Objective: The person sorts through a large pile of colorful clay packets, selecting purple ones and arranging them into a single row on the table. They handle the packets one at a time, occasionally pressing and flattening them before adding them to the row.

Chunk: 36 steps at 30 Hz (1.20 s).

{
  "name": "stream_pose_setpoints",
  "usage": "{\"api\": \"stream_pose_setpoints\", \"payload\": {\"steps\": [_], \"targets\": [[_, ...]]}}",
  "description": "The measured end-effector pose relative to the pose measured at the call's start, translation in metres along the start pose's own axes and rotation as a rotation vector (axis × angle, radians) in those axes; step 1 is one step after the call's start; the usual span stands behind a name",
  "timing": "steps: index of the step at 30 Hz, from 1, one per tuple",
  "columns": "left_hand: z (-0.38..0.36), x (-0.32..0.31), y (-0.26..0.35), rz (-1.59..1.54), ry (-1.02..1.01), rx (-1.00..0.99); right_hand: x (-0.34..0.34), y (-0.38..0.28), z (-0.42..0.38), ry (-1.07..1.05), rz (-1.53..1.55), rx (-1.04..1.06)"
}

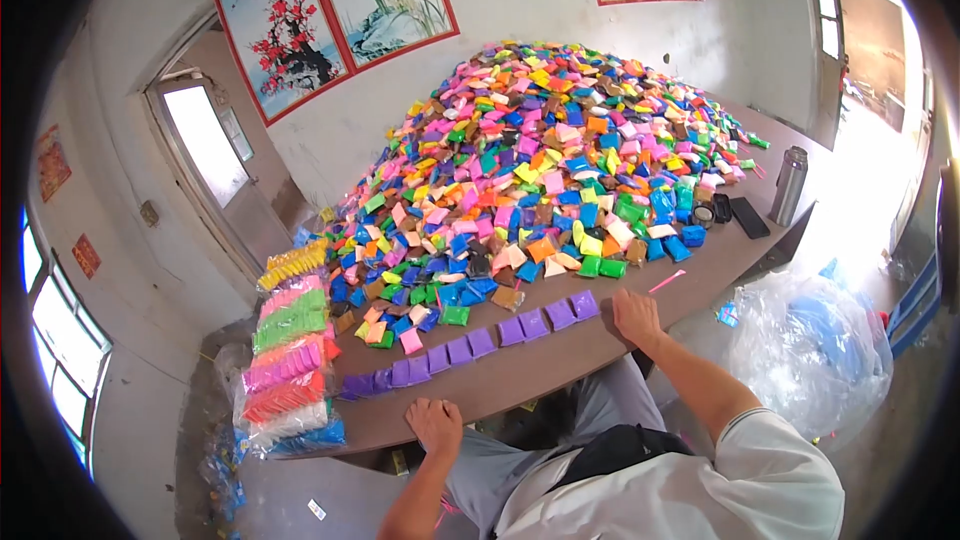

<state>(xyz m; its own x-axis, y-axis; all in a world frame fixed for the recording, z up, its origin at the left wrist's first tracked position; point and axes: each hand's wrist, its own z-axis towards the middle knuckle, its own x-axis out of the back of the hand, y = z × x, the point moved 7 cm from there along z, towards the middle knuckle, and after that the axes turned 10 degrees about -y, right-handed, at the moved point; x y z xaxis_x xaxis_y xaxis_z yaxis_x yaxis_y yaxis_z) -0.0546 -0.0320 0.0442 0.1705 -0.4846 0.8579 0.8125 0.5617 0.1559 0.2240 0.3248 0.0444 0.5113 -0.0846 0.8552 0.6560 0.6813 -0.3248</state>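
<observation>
A row of several small purple packets (481, 343) runs along the near side of the brown table (590, 360). My left hand (435, 425) rests at the table's front edge, below the left part of the row, its fingers curled in and nothing seen in them. Beyond the row's right end, my right hand (635, 318) lies on the tabletop with its fingers bent under. The closest purple packet (584, 305) is just left of it, apart from the fingers. A large heap of multicoloured packets (540, 170) covers the table behind the row.
Sorted packets in clear bags (290, 340) are stacked at the table's left end. A steel flask (789, 185), a black phone (749, 218) and a pink strip (668, 281) are on the right side. A big clear plastic bag (810, 350) stands on the floor at right.
</observation>
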Motion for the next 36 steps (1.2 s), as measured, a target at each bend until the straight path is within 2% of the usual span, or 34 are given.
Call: {"api": "stream_pose_setpoints", "payload": {"steps": [7, 10, 13, 16, 22, 25, 28, 34, 36], "targets": [[-0.004, -0.007, 0.004, -0.079, -0.042, 0.051, 0.004, 0.002, 0.001, -0.054, 0.072, 0.014], [-0.001, 0.004, 0.015, -0.115, -0.079, -0.03, -0.001, 0.002, 0.003, -0.099, -0.014, -0.05], [0.009, -0.012, -0.009, -0.169, -0.237, -0.061, 0.006, -0.002, 0.002, -0.05, 0.036, -0.03], [0.017, -0.011, -0.034, -0.222, -0.182, -0.02, 0.008, -0.002, 0.002, -0.034, 0.061, -0.008], [0.017, -0.006, -0.094, -0.115, -0.103, 0.192, 0.009, 0.0, 0.002, -0.052, 0.081, 0.002], [0.014, -0.011, -0.081, 0.042, -0.006, 0.167, 0.014, -0.002, 0.002, -0.055, 0.146, 0.011], [0.014, -0.014, -0.082, 0.037, -0.055, 0.185, 0.013, -0.002, 0.003, -0.069, 0.111, -0.014], [0.015, -0.008, -0.074, 0.049, -0.014, 0.139, 0.017, -0.006, 0.004, -0.107, 0.075, -0.033], [0.015, -0.009, -0.074, 0.058, -0.006, 0.14, 0.016, -0.001, 0.01, -0.115, 0.155, -0.012]]}}
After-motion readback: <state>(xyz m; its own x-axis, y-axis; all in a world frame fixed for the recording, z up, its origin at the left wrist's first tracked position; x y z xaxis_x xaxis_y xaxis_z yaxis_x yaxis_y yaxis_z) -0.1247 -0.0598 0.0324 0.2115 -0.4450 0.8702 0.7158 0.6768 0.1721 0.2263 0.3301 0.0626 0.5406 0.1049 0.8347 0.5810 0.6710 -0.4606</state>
